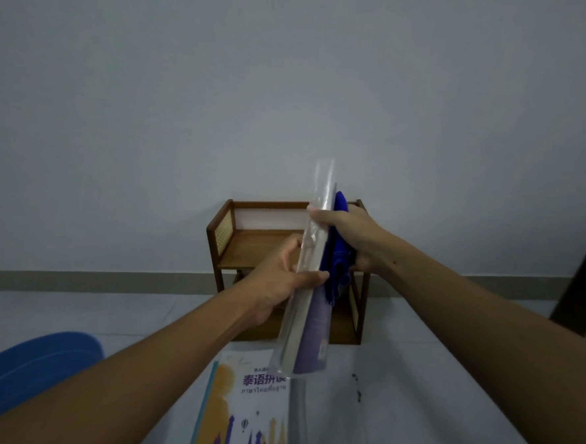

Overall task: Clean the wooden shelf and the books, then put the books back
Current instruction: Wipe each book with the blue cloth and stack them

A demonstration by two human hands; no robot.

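Head view, down toward near hands (321, 254)

The left grip (281, 281) is holding a plastic-wrapped book (308, 330) edge-on in front of the wooden shelf (248, 248), while the right grip (354, 238) is clutching a blue cloth (337, 267) against its cover. A second book (241, 413) is lying on the floor below.

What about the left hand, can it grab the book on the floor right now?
Probably not yet. The left hand holds the plastic-wrapped book, with the right hand pressing a blue cloth against it. The floor book lies uncovered just below, so the way looks free, but that grip is full.
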